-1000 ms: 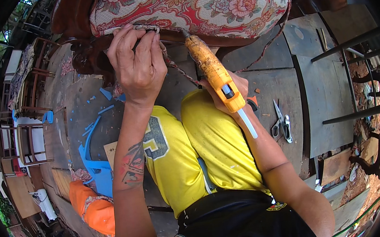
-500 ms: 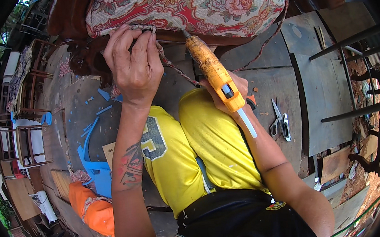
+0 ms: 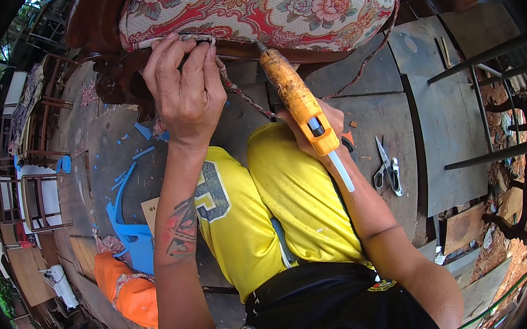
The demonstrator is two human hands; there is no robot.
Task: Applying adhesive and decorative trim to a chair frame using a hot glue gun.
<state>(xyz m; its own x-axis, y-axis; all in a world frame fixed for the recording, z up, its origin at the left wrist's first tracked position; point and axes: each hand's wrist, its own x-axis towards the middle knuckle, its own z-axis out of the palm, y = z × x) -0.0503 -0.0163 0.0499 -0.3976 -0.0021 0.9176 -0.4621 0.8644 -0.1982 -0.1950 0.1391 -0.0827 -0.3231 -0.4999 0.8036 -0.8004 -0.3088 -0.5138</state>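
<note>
In front of me is a chair seat (image 3: 242, 8) with floral upholstery and a dark carved wooden frame (image 3: 119, 80). My left hand (image 3: 186, 86) pinches a fabric-covered cord (image 3: 241, 94) against the seat's lower edge. From those fingers the cord hangs in a loop, passes near my right hand and rises along the seat's right side. My right hand (image 3: 329, 120) grips a yellow, stained glue gun (image 3: 288, 86), its nozzle pointing at the seat edge just right of my left fingers. A whitish glue stick (image 3: 342, 173) protrudes from its rear. The gun hides most of my right fingers.
Scissors (image 3: 387, 168) lie on the grey board floor (image 3: 385, 111) to the right of my knees. Blue foam scraps (image 3: 131, 231) and an orange cloth (image 3: 127, 292) are at the left. Wooden chair frames (image 3: 41, 195) stand far left, and dark metal legs (image 3: 491, 158) reach in from the right.
Almost nothing differs. The glue gun's nozzle has shifted very slightly to the right along the seat edge, while my left hand stays on the cord.
</note>
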